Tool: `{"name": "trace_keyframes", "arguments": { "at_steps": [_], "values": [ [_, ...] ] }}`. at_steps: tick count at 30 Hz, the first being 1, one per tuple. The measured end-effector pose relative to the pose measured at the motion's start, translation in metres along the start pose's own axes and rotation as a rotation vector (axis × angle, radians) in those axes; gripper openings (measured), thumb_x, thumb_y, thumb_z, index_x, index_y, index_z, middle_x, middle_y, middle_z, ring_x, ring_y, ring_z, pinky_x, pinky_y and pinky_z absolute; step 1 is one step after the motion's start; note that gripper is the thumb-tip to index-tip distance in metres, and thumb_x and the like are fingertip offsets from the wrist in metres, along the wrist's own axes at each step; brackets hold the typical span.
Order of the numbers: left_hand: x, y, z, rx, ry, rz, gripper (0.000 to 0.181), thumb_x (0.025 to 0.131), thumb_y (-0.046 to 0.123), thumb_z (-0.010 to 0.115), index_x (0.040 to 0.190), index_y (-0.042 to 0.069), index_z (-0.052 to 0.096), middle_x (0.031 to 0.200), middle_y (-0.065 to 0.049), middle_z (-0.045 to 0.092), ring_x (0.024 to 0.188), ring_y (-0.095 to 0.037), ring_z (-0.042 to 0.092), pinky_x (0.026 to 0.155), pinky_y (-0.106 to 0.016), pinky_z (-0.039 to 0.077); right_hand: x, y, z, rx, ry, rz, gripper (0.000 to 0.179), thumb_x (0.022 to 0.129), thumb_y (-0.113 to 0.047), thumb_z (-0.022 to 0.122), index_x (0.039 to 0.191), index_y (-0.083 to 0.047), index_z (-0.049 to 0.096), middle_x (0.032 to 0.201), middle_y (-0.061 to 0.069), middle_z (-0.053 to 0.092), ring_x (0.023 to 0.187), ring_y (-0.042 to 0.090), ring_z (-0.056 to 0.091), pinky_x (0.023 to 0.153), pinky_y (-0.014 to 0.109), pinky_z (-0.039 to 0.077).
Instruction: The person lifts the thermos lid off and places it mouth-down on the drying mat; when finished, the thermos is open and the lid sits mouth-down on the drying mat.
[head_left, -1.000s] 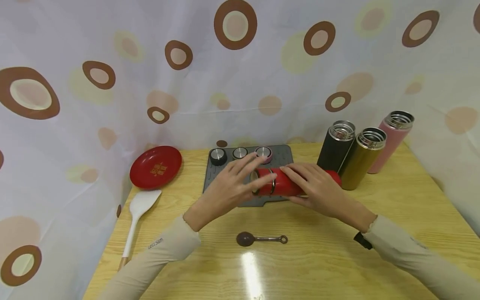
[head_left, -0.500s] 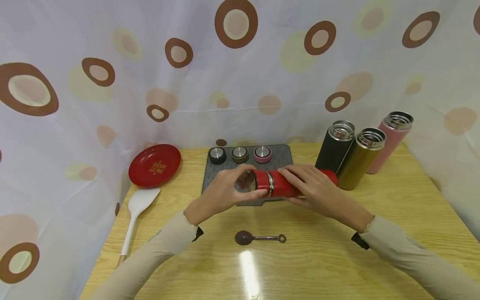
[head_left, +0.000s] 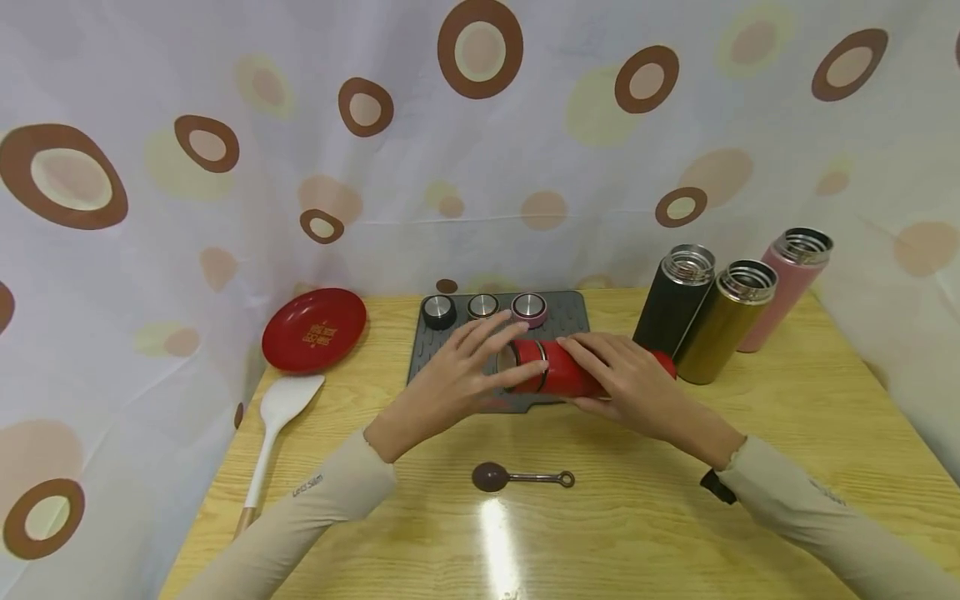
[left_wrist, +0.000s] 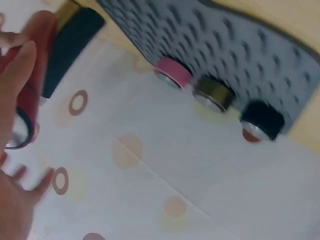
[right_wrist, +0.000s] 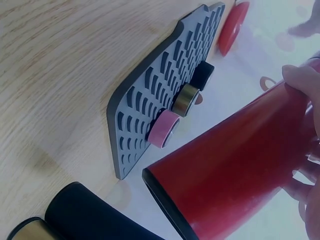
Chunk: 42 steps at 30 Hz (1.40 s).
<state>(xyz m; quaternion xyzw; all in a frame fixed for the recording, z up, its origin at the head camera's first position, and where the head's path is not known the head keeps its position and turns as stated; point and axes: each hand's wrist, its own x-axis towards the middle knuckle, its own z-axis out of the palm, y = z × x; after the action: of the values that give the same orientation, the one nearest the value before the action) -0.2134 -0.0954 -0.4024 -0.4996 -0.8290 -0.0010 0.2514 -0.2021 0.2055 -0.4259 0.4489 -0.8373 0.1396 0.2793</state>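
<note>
A red thermos (head_left: 566, 377) lies sideways in the air, overlapping the grey mat's front part in the head view. My right hand (head_left: 633, 387) grips it round the middle, with its base pointing right. Its red lid (head_left: 529, 353), banded in silver, sits on the left end. Around that lid my left hand (head_left: 453, 383) spreads its fingers and thumb loosely. In the left wrist view those fingers (left_wrist: 37, 190) stand apart from the lid's metal top (left_wrist: 19, 132). The right wrist view shows the dark base rim of the thermos body (right_wrist: 230, 165).
On the grey ridged mat (head_left: 566, 312) stand a black lid (head_left: 438, 313), a gold lid (head_left: 482, 307) and a pink lid (head_left: 529, 311). Black (head_left: 671, 304), gold (head_left: 723, 329) and pink thermoses (head_left: 783, 292) stand lidless at right. A red plate (head_left: 315, 332), white spatula (head_left: 281, 406) and brown spoon (head_left: 491, 477) lie around.
My left hand had its fingers round the lid half a second ago and has spread them again. The right hand keeps its grip, and the thermos stays almost in place.
</note>
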Motion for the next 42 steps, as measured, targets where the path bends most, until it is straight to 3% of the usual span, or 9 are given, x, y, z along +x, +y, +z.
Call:
{"name": "trace_keyframes", "arguments": {
  "at_steps": [4, 9, 16, 21, 24, 29, 32, 37, 42],
  "values": [
    [-0.006, -0.005, -0.001, 0.151, 0.092, 0.16, 0.08, 0.087, 0.01, 0.087, 0.152, 0.031, 0.045, 0.159, -0.009, 0.04, 0.151, -0.031, 0.038, 0.113, -0.041, 0.047, 0.0, 0.001, -0.001, 0.015, 0.006, -0.007, 0.073, 0.091, -0.042, 0.083, 0.144, 0.001, 0.057, 0.126, 0.025, 0.067, 0.11, 0.044, 0.069, 0.09, 0.061, 0.059],
    [-0.005, -0.006, -0.002, -0.005, 0.133, 0.151, 0.07, 0.088, 0.009, 0.086, 0.147, 0.021, 0.051, 0.151, -0.01, 0.052, 0.14, -0.026, 0.052, 0.108, -0.034, 0.053, 0.0, 0.002, -0.001, 0.016, 0.009, -0.021, 0.069, 0.098, -0.048, 0.07, 0.145, 0.001, 0.057, 0.126, 0.024, 0.067, 0.11, 0.043, 0.069, 0.091, 0.061, 0.059],
    [0.003, 0.003, -0.001, -0.689, 0.071, -0.31, 0.055, 0.093, 0.032, 0.081, 0.134, 0.005, 0.055, 0.101, -0.003, 0.069, 0.083, -0.01, 0.067, 0.073, -0.023, 0.059, 0.001, 0.001, -0.002, 0.005, -0.004, -0.026, 0.097, 0.063, -0.02, 0.103, 0.146, 0.0, 0.056, 0.127, 0.022, 0.066, 0.111, 0.041, 0.068, 0.091, 0.061, 0.059],
    [0.007, 0.01, 0.003, -0.785, -0.016, -0.514, 0.05, 0.098, 0.04, 0.073, 0.132, 0.009, 0.053, 0.095, 0.0, 0.07, 0.079, -0.01, 0.066, 0.069, -0.025, 0.058, 0.002, 0.002, -0.002, -0.015, 0.001, -0.027, 0.097, 0.061, -0.02, 0.104, 0.144, 0.001, 0.057, 0.126, 0.023, 0.067, 0.11, 0.042, 0.069, 0.091, 0.061, 0.059],
    [0.007, 0.01, 0.006, -0.663, 0.009, -0.43, 0.065, 0.094, 0.041, 0.079, 0.142, 0.01, 0.048, 0.12, -0.006, 0.067, 0.088, -0.015, 0.068, 0.078, -0.028, 0.06, 0.0, 0.004, -0.001, -0.025, 0.001, -0.033, 0.098, 0.06, -0.02, 0.105, 0.143, 0.001, 0.057, 0.125, 0.023, 0.067, 0.109, 0.042, 0.069, 0.089, 0.061, 0.059],
    [0.002, -0.001, 0.009, -0.038, 0.082, 0.026, 0.081, 0.089, 0.031, 0.087, 0.153, 0.026, 0.038, 0.157, -0.015, 0.039, 0.134, -0.03, 0.055, 0.102, -0.037, 0.056, -0.002, 0.008, -0.001, -0.02, -0.01, -0.035, 0.087, 0.076, -0.031, 0.097, 0.146, 0.001, 0.055, 0.126, 0.024, 0.067, 0.11, 0.043, 0.069, 0.091, 0.061, 0.059],
    [-0.003, -0.006, 0.01, 0.179, 0.131, 0.184, 0.074, 0.09, 0.015, 0.085, 0.15, 0.033, 0.045, 0.156, -0.011, 0.043, 0.144, -0.029, 0.047, 0.099, -0.036, 0.056, -0.002, 0.008, -0.002, -0.014, -0.013, -0.035, 0.085, 0.078, -0.032, 0.095, 0.146, 0.001, 0.055, 0.127, 0.024, 0.066, 0.111, 0.043, 0.069, 0.091, 0.061, 0.059],
    [-0.003, -0.007, 0.009, 0.058, 0.179, 0.174, 0.071, 0.086, 0.009, 0.088, 0.146, 0.024, 0.054, 0.15, -0.009, 0.052, 0.137, -0.026, 0.055, 0.099, -0.034, 0.056, -0.002, 0.007, -0.002, -0.011, -0.015, -0.03, 0.094, 0.068, -0.026, 0.101, 0.146, 0.0, 0.056, 0.127, 0.024, 0.067, 0.112, 0.042, 0.068, 0.092, 0.061, 0.058],
    [0.004, -0.002, 0.006, -0.454, 0.124, -0.039, 0.068, 0.088, 0.02, 0.088, 0.147, 0.011, 0.054, 0.135, -0.011, 0.058, 0.109, -0.017, 0.067, 0.092, -0.023, 0.057, -0.005, 0.006, -0.003, 0.004, -0.027, -0.011, 0.098, 0.063, -0.022, 0.103, 0.146, 0.001, 0.055, 0.127, 0.023, 0.067, 0.112, 0.042, 0.069, 0.092, 0.06, 0.059]
  ]
}}
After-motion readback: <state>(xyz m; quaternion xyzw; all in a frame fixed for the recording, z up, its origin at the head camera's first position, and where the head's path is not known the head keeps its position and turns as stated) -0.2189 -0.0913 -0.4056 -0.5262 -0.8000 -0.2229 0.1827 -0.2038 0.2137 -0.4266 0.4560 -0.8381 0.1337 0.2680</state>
